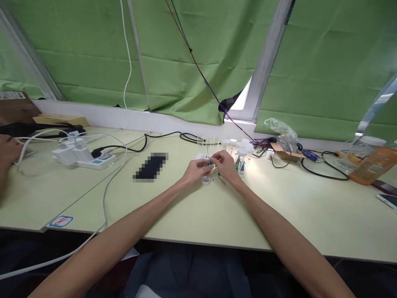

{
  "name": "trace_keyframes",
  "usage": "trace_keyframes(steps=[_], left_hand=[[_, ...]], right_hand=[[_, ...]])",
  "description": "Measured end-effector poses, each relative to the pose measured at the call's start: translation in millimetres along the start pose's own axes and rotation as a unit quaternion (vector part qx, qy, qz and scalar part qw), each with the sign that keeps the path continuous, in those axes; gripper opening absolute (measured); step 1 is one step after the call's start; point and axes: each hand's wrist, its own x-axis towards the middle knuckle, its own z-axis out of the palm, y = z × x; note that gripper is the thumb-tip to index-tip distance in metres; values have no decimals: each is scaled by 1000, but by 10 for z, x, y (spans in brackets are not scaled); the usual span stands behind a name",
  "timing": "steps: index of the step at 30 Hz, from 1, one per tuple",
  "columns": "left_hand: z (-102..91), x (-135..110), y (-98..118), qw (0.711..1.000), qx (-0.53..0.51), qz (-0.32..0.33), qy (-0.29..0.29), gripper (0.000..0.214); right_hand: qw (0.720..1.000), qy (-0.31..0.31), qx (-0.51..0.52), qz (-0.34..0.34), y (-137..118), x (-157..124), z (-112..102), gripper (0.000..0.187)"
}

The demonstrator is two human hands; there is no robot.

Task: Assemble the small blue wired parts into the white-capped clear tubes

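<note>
My left hand (196,170) and my right hand (225,164) meet over the middle of the pale green table (192,211). Both are closed in a pinch on a small blue part (209,164) with thin wire leads, held between the fingertips. Just under the hands lies a small white round lid or cup (206,180). Right behind and to the right of my right hand stand several small clear vials with white caps (242,155), some holding coloured bits.
A white power strip (85,156) with plugs and cables sits at the left, a blurred dark object (151,167) left of my hands. At right lie black cables (322,171), a plastic bag (283,134), an orange bottle (374,164) and a phone (388,200). Another person's hand (8,150) shows at far left.
</note>
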Motion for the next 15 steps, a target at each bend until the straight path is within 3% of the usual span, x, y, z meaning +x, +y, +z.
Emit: trace_keyframes(steps=[8, 15], left_hand=[[5, 13, 8, 989, -124, -83, 21, 21], [-5, 23, 7, 982, -163, -94, 5, 15]], right_hand=[[1000, -16, 20, -2, 51, -20, 6, 12], [999, -34, 31, -1, 71, -13, 6, 11]])
